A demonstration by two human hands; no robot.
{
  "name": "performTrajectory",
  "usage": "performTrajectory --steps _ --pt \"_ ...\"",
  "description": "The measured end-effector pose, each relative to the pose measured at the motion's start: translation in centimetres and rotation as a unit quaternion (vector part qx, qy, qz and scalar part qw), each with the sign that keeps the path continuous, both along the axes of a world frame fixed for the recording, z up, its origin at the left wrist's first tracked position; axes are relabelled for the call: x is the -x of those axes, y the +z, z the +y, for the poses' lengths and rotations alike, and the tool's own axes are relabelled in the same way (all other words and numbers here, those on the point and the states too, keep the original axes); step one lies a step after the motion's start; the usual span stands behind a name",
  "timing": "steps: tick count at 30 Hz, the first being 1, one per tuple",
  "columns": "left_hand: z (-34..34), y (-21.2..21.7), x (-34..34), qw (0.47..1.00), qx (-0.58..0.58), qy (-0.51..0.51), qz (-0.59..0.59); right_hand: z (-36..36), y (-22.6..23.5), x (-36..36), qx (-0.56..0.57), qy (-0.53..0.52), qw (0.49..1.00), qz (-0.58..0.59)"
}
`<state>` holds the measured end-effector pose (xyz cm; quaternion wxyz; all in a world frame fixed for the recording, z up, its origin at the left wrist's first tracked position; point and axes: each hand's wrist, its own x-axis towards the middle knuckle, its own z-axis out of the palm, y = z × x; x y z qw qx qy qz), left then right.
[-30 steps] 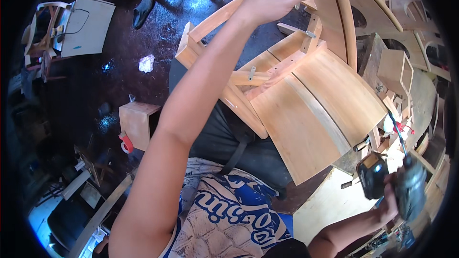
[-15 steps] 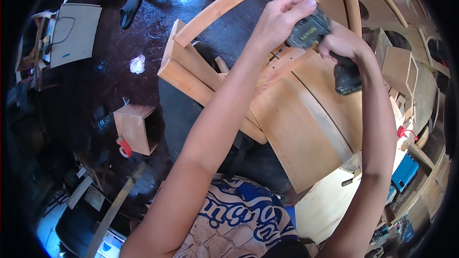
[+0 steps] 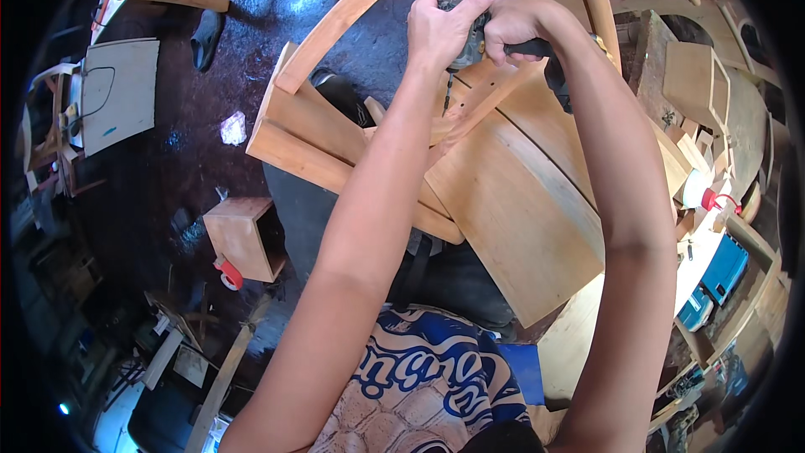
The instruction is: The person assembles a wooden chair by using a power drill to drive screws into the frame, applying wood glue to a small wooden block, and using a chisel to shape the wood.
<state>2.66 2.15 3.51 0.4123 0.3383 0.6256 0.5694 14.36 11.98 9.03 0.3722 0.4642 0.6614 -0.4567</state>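
A dark cordless drill (image 3: 469, 49) is held above a wooden furniture frame, its long thin bit pointing down. My right hand (image 3: 521, 27) is closed around the drill's grip. My left hand (image 3: 444, 27) rests around the front and top of the drill body, thumb laid over it. The bit's tip is close to a narrow wooden rail (image 3: 486, 99) with several small dark holes; my left forearm partly hides that spot, so I cannot tell if it touches. Flat wooden panels (image 3: 524, 210) lie beside the rail, and a curved wooden piece (image 3: 360, 13) arches at the left.
A small open wooden box (image 3: 239, 235) with a red tape roll (image 3: 228, 275) stands on the dark floor at left. A black shoe (image 3: 205, 39) lies farther off. On the right are a blue case (image 3: 724, 268), a red-capped bottle (image 3: 700, 191) and wood offcuts.
Both hands and the drill have shifted left in the view, and the drill has turned so its bit points down beside the rail. The view itself has shifted slightly.
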Motion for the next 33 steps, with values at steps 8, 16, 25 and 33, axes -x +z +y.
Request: performTrajectory --steps 8,16,25,33 --pt "-0.1 -0.3 -0.1 1.0 0.013 -0.002 0.017 -0.2 -0.3 -0.2 0.005 -0.021 1.0 0.009" --pt "-0.2 -0.2 -0.4 0.998 0.052 0.01 0.023 0.0 -1.0 -0.5 0.007 -0.016 1.0 -0.002" --pt "0.0 -1.0 -0.2 0.999 0.044 0.018 0.008 0.3 -1.2 -0.1 0.007 -0.009 1.0 -0.012" --pt "0.0 -0.7 -0.1 0.999 0.044 0.015 0.012 0.3 -1.2 0.1 -0.004 -0.022 1.0 -0.02"
